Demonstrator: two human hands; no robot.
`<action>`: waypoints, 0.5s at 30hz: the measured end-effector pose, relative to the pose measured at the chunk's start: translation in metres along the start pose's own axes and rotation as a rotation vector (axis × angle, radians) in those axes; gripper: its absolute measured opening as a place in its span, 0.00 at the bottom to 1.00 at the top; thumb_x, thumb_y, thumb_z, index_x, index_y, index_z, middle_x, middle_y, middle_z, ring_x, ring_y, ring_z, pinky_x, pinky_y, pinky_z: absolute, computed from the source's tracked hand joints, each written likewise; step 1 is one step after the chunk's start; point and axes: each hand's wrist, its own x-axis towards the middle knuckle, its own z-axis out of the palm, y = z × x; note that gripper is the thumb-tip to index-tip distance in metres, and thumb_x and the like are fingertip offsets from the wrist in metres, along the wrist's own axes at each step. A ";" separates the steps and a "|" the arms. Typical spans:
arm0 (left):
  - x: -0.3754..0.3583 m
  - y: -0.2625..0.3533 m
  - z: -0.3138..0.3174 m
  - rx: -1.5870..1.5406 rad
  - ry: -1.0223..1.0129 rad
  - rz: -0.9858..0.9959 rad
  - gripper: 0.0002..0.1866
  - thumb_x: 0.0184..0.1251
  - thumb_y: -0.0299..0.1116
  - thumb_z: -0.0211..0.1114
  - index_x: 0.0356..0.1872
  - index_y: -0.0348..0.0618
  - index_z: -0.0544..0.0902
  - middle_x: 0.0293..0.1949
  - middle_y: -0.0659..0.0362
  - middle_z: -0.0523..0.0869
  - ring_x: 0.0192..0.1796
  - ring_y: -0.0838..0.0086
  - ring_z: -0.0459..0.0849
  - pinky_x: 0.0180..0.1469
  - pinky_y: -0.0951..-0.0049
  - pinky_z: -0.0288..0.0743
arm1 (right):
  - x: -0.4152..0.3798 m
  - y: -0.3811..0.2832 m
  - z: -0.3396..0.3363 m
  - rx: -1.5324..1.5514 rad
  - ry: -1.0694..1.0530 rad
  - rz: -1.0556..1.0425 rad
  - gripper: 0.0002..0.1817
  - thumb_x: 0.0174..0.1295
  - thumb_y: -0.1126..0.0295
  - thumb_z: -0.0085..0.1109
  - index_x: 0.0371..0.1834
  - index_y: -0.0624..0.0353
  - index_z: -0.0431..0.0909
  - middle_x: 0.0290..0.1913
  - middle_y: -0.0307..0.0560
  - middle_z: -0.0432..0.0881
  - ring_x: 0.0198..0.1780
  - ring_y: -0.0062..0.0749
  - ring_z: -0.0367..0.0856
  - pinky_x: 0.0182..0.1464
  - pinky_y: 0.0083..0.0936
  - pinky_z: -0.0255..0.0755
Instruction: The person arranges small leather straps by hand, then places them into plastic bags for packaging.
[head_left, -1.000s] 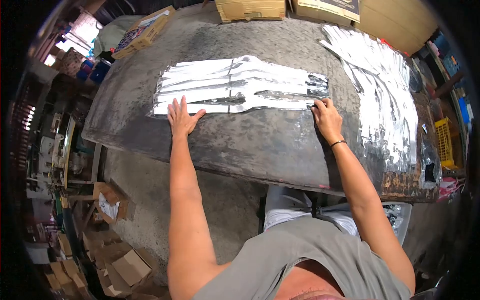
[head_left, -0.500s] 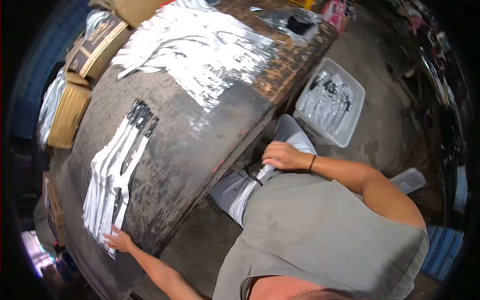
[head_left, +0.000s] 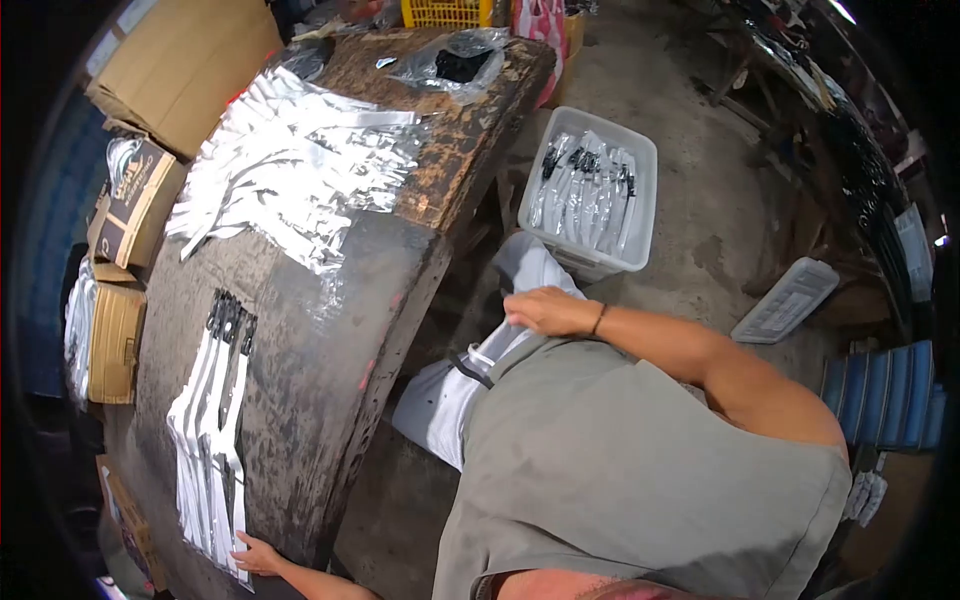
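A bundle of white straps with black ends [head_left: 207, 430], partly in clear plastic, lies lengthwise on the dark worn table [head_left: 290, 400]. At the bundle's near end my left hand [head_left: 258, 555] rests on the edge, fingers stretched out and touching the outermost strap. My right hand [head_left: 548, 310] is at my waist above my grey shorts [head_left: 430, 410], its fingers curled closed. A white cord shows just below it, but what the fingers hold is hidden. Farther up the table spreads a big heap of white straps in shiny clear plastic [head_left: 300, 150].
On the floor beyond the table stands a translucent bin [head_left: 645, 200] of packed straps. Cardboard boxes [head_left: 118, 345] line the table's left side. A plastic bag with something black [head_left: 460, 65] and a yellow crate [head_left: 447, 12] are at the far end. A lid-like plastic piece [head_left: 790, 300] leans at right.
The view has turned, so the table and bin appear farther left. My left hand stays at the near end of the strap bundle; my right hand remains at my waist.
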 end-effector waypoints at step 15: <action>-0.012 -0.007 -0.011 -0.202 0.188 0.165 0.34 0.64 0.51 0.64 0.55 0.23 0.76 0.55 0.34 0.78 0.60 0.44 0.74 0.66 0.52 0.64 | -0.056 -0.024 -0.138 0.674 0.700 -0.108 0.18 0.70 0.53 0.55 0.46 0.59 0.76 0.35 0.40 0.81 0.37 0.26 0.80 0.40 0.22 0.74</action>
